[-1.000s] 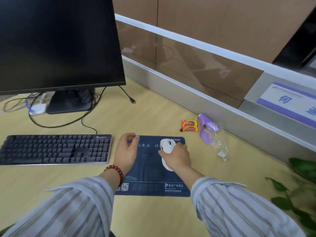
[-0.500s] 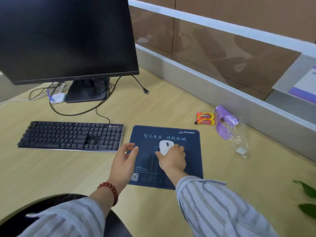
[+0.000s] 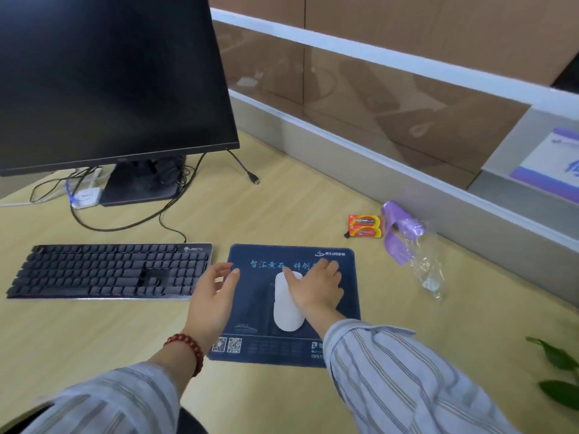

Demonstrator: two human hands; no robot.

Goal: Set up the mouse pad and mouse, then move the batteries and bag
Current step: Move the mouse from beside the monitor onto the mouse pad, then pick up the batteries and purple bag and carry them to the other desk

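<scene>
A dark blue mouse pad [image 3: 294, 349] lies flat on the wooden desk, just right of the keyboard. A white mouse [image 3: 286, 308] rests on its middle. My right hand [image 3: 318, 286] lies flat along the mouse's right side, fingers spread on the pad, thumb touching the mouse's front. My left hand [image 3: 216, 296] hovers open over the pad's left edge. A red and yellow pack of batteries [image 3: 365, 226] sits beyond the pad's far right corner. Beside the pack lies a clear plastic bag [image 3: 423, 264] with a purple strip.
A black keyboard [image 3: 109, 270] lies to the left, below a large dark monitor [image 3: 109, 73] with loose cables and a small white device [image 3: 86, 197] at its stand. A glass partition [image 3: 407, 145] bounds the desk behind. Green plant leaves [image 3: 557, 371] reach in at right.
My right hand has loosened from a grip over the mouse and now lies flat beside it, so more of the mouse shows. My left hand stays at the pad's left edge.
</scene>
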